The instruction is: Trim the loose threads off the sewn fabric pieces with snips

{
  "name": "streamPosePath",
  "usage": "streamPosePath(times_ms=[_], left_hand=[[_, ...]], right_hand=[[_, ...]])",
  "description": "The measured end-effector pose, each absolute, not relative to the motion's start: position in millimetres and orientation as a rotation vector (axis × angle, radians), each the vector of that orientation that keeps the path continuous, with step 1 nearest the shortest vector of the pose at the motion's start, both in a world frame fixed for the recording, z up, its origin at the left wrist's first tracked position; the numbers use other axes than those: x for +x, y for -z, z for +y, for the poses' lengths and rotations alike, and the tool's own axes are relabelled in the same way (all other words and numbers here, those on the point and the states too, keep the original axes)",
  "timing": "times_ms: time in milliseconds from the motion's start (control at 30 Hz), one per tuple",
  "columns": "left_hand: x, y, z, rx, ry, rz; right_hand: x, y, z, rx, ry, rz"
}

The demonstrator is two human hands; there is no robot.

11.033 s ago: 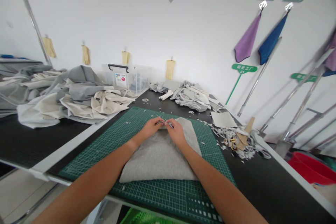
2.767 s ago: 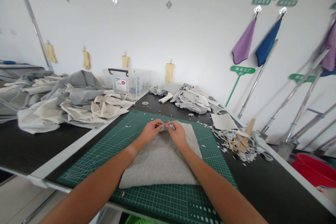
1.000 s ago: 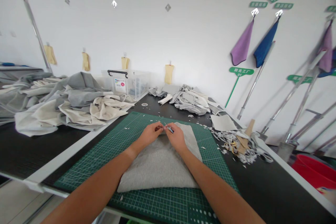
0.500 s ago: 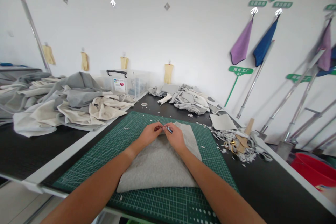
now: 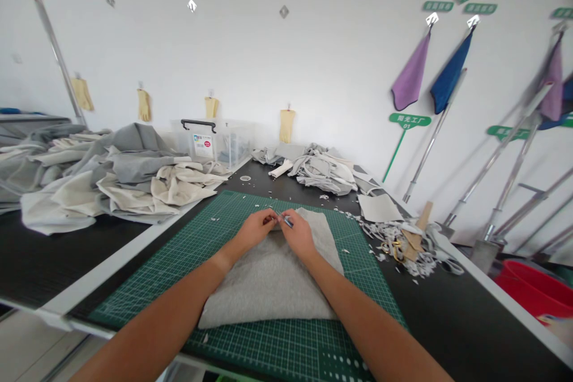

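A piece of light grey fabric [image 5: 277, 286] lies over the green cutting mat [image 5: 179, 268], its far edge drawn up between my hands. My left hand [image 5: 257, 225] is closed in a pinch on that edge. Close beside it, my right hand [image 5: 297, 233] is wrapped round a small slim tool [image 5: 287, 221] with a bluish, metallic look; its exact kind is too small to tell. The tool's tip points toward my left fingertips, at the fabric edge. What lies right between the fingertips is partly hidden.
Heaped grey and cream fabric [image 5: 134, 167] covers the left table, before a clear plastic box [image 5: 233, 143]. More fabric pieces [image 5: 322, 170] sit at the back. At right are scraps [image 5: 421, 265], gold-handled scissors [image 5: 397, 247] and a red bucket [image 5: 532, 289].
Both hands stay nearly in the same place at the fabric's far edge. The view has shifted very slightly; nothing has been taken up or let go.
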State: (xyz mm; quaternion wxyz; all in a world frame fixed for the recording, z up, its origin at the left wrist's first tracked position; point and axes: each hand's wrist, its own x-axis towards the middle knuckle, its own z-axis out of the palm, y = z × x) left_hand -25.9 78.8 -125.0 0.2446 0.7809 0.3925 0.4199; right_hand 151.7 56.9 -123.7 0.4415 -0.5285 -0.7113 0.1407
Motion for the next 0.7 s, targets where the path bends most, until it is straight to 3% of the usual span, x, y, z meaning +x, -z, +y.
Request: streamPosePath(times_ms=[700], left_hand=[[-25.3, 118.5, 74.6, 2.109, -1.148, 1.098]], right_hand=[[151.1, 119.6, 52.6, -1.347, -0.346, -1.772]])
